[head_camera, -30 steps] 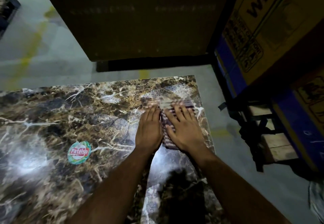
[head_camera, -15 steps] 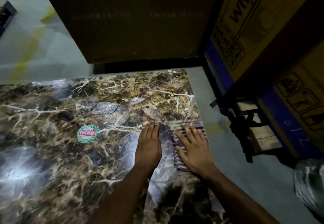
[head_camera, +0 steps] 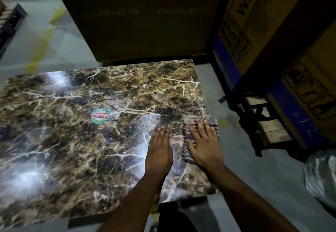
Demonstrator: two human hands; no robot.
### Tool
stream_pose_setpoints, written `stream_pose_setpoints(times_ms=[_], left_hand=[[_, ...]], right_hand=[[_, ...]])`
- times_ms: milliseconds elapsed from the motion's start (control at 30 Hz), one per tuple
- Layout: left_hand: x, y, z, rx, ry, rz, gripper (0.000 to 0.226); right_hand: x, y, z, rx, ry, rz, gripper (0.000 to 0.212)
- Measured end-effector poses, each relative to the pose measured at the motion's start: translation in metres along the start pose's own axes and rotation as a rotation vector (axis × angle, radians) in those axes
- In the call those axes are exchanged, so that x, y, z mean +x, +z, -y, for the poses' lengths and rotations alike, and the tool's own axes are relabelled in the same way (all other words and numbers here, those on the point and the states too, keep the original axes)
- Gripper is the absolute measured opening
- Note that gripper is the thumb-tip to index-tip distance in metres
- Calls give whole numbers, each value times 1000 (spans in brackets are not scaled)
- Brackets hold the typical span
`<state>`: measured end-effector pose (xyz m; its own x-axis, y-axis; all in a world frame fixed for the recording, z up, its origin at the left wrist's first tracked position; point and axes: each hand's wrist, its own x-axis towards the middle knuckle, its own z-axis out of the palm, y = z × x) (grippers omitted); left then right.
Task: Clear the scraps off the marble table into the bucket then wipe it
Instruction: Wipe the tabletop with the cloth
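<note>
- The right hand [head_camera: 203,143] lies flat on a striped cloth [head_camera: 188,136], fingers straight and spread, pressing it down onto the marble surface [head_camera: 91,140]; this grip is fully open, with nothing curled round the cloth.
- The cloth sits under the right palm at the surface's right edge, its far end showing beyond the fingertips and one corner reaching the edge.
- The left hand [head_camera: 159,151] rests palm down on the bare marble just left of the cloth, fingers straight and together; its grip is likewise open and holds nothing.
- The two hands lie side by side, a narrow strip of marble showing between them.
- A round sticker [head_camera: 100,115] with red lettering is stuck to the marble, well to the left of the left hand and a little farther away.
- Bright reflections of light show on the marble left of both hands.
- To the right of the right hand, off the surface, a wooden pallet [head_camera: 269,130] on the floor carries large cardboard boxes [head_camera: 272,22].
- A crumpled clear plastic bag [head_camera: 321,175] lies on the floor to the near right.
- Another big brown box [head_camera: 145,17] stands beyond the fingertips, past the surface's far edge.
</note>
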<state>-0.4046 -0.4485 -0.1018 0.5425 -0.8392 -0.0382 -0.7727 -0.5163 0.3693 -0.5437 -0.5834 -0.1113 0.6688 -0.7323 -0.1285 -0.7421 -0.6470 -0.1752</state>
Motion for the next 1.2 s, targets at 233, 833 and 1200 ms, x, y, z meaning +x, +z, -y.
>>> stream_pose_setpoints(times_ms=[233,833,1200], left_hand=[[-29,0,-5,8,26,11,54],[-60,10,-11,45,-41,6,48],[14,10,-20,139,31,28,50]], right_hand=[[-78,6,-7,-16,-211,86,65],[-115,5,-30,84,162,43,70],[-3,-10,-22,116,156,36,63]])
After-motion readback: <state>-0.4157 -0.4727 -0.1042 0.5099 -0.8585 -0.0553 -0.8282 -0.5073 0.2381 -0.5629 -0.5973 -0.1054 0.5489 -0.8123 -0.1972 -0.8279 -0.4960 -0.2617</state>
